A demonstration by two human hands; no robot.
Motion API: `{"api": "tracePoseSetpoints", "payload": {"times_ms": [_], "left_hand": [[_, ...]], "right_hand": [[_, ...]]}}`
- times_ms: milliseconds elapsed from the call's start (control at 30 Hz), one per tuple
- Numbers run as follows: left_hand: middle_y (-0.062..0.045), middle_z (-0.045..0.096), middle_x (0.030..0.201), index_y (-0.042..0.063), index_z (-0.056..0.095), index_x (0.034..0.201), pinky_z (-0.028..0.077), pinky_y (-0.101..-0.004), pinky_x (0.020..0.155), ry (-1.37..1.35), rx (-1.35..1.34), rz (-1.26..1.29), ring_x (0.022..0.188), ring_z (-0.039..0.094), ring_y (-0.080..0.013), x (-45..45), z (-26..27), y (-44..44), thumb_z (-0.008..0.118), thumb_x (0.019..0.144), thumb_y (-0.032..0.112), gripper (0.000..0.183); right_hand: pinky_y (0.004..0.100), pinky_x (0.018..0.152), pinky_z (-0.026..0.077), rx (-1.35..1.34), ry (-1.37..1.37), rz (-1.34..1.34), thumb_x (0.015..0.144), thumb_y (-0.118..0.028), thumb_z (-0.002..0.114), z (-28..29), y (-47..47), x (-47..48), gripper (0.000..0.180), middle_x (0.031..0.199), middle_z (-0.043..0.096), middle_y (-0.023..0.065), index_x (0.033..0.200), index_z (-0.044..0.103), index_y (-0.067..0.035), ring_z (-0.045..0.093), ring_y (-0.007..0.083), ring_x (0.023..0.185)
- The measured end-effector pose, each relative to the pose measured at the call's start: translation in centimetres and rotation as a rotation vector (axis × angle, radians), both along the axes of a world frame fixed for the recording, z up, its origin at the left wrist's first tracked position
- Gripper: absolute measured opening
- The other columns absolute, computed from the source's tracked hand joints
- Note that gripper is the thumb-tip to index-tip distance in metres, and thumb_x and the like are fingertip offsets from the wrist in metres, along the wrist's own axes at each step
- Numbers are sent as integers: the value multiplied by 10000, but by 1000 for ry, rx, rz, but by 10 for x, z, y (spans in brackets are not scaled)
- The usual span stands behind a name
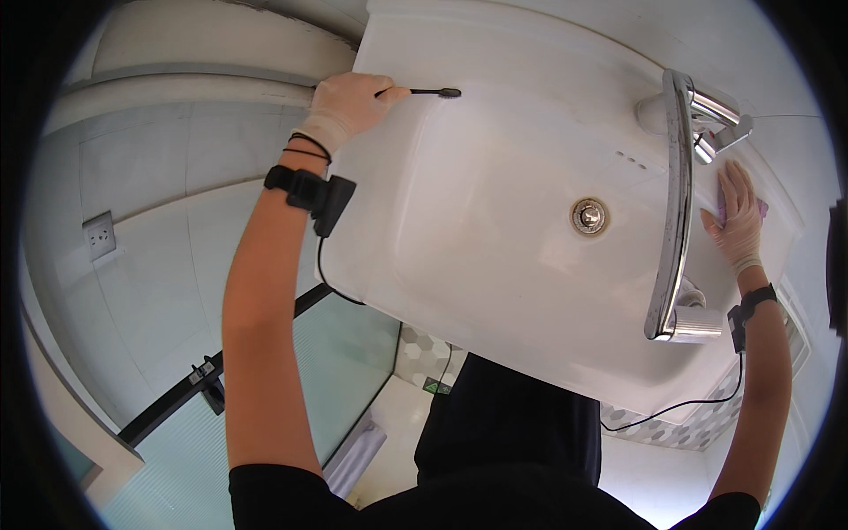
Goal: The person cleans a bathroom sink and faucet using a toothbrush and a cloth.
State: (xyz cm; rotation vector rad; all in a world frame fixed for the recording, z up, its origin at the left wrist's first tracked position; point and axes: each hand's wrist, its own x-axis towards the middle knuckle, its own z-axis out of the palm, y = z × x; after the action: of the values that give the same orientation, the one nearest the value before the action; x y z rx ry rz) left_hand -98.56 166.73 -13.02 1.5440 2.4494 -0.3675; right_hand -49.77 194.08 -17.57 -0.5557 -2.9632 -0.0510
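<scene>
A white ceramic washbasin (490,199) fills the middle of the view. My left hand (354,103), in a thin pale glove, holds a black toothbrush (448,93) by its handle, its bristled head over the basin's upper left part. At the right, my gloved right hand (735,209) lies with fingers stretched over a pinkish-purple cloth (762,209) on the basin's right ledge. Most of the cloth is hidden under the palm. A metal drain plug (589,216) sits in the bowl, left of a chrome faucet (677,199).
The chrome faucet spans the ledge close to my right hand, with its lever (735,132) above the fingers. Cables hang from the straps on both wrists. A wall socket (99,236) and a black-framed glass panel (351,344) are at the left.
</scene>
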Motion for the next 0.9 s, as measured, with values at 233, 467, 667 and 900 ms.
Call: {"api": "tracePoseSetpoints", "payload": {"times_ms": [233, 467, 667, 900], "left_hand": [[-77, 633, 778, 140, 649, 836, 473, -361, 641, -61, 55, -89, 725, 601, -271, 4, -16, 4, 477, 841, 461, 364], [-90, 624, 769, 145, 640, 810, 468, -367, 607, -136, 157, -67, 707, 592, -300, -14, -27, -25, 482, 840, 413, 313], [-111, 631, 791, 97, 638, 870, 475, -367, 638, -102, 116, -90, 719, 592, -316, 1, -22, 0, 522, 840, 389, 316], [-146, 612, 794, 87, 635, 890, 468, -351, 634, -102, 163, 205, 728, 588, -309, 1, -19, -37, 532, 845, 409, 341]], "right_hand": [[418, 1014, 323, -15, -44, -26, 658, -222, 654, -5, -3, -1, 642, 1319, 402, 115, 1239, 424, -75, 370, 337, 1219], [413, 1018, 323, 10, -36, -21, 685, -250, 644, -4, 3, 3, 632, 1323, 403, 110, 1255, 420, -94, 377, 327, 1220], [409, 1012, 335, 64, -36, -29, 718, -302, 634, -11, 5, 4, 609, 1323, 409, 103, 1248, 426, -86, 380, 318, 1222], [405, 1002, 345, 75, -85, -39, 718, -297, 635, -7, 5, 3, 608, 1319, 415, 101, 1248, 425, -88, 388, 315, 1217]]}}
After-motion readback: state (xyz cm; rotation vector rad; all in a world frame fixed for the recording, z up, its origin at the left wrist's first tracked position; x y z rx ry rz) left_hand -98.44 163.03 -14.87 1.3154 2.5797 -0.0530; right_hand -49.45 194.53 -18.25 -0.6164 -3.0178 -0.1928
